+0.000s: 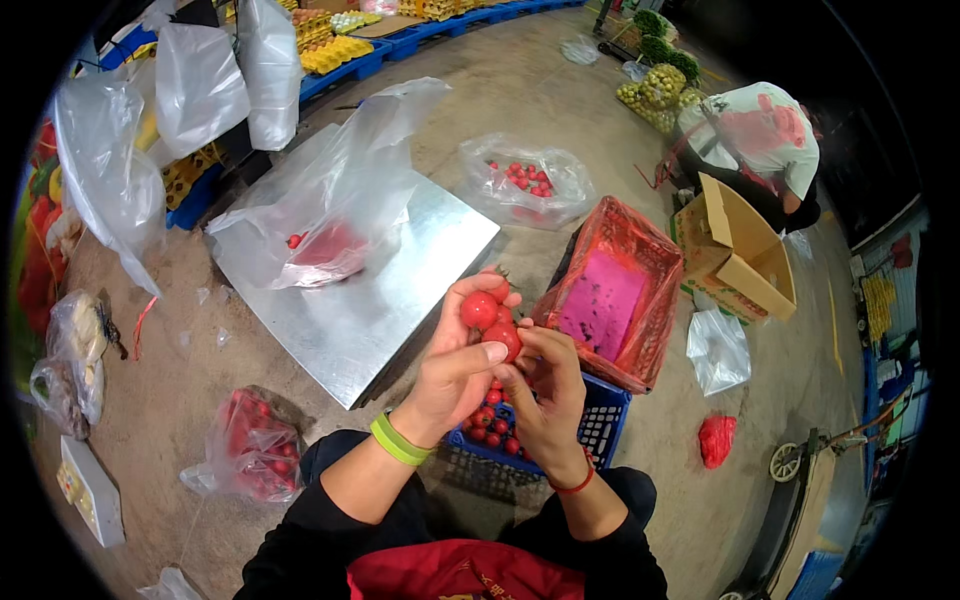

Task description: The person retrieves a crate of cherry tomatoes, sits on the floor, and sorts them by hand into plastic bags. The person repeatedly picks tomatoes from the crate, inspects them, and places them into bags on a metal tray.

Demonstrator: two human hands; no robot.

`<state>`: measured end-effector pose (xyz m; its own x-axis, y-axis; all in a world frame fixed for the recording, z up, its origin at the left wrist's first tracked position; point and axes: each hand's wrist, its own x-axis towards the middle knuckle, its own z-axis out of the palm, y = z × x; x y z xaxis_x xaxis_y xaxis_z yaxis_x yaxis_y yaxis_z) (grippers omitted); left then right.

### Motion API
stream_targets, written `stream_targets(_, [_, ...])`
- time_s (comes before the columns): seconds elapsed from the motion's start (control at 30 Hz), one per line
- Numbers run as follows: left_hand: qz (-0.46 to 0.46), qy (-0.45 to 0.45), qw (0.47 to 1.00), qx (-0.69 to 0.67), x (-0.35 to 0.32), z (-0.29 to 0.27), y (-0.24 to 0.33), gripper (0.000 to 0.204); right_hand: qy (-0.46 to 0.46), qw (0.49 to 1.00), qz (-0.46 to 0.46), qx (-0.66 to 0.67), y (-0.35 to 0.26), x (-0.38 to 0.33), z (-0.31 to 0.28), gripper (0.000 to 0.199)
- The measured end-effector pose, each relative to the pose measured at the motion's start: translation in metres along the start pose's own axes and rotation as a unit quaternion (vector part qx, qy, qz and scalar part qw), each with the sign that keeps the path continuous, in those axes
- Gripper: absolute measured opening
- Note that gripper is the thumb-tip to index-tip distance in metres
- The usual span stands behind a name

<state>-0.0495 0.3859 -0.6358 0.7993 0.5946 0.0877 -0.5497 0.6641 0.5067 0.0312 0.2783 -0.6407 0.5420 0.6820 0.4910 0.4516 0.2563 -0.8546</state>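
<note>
Small red tomatoes [478, 310] rest in my left hand [440, 380], whose fingers curl around them with the thumb pressed on the front one. My right hand [545, 395] is closed in a pinch against the same tomatoes from the right; its fingertips are partly hidden. Below both hands stands a blue plastic crate [607, 415] with more red tomatoes [488, 432] in it. Ahead to the left, a clear plastic bag [365, 150] with a few red tomatoes [296, 240] lies open on a shiny metal platform [420, 285].
A red-lined crate [648, 335] holding a pink sheet stands right of the platform, beside an open cardboard box [745, 245]. Bagged tomatoes lie on the floor, in one bag [250, 450] at left and another [525, 180] ahead. A person [760, 130] bends at far right.
</note>
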Motion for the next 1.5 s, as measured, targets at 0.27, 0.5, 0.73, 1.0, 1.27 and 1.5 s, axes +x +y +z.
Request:
stream_targets(0.27, [0.028,-0.024,0.999,0.028,0.001,0.003,-0.001,0.080,-0.001,0.998,0.018,0.055,0.006,-0.003,-0.002,0.044])
stream_targets(0.5, [0.020,-0.021,0.999,0.025,-0.001,0.001,0.003,0.082,-0.005,0.997,0.024,0.075,0.008,-0.003,0.002,0.045])
stream_targets(0.73, [0.035,-0.023,0.998,0.042,0.001,0.000,0.004,0.083,-0.009,0.996,0.017,0.090,0.010,-0.002,0.006,0.045])
stream_targets(1.0, [0.027,-0.017,0.998,0.062,0.004,-0.004,0.004,0.076,-0.001,0.992,0.033,0.120,0.014,0.000,0.008,0.042])
stream_targets(1.27, [0.015,0.014,0.999,0.045,0.011,-0.010,-0.001,0.065,-0.019,0.995,0.034,0.088,0.021,0.002,0.008,0.043])
stream_targets(1.5, [0.007,0.011,0.999,0.038,0.017,-0.019,-0.004,0.068,0.006,0.996,0.034,0.084,0.026,0.005,0.011,0.041])
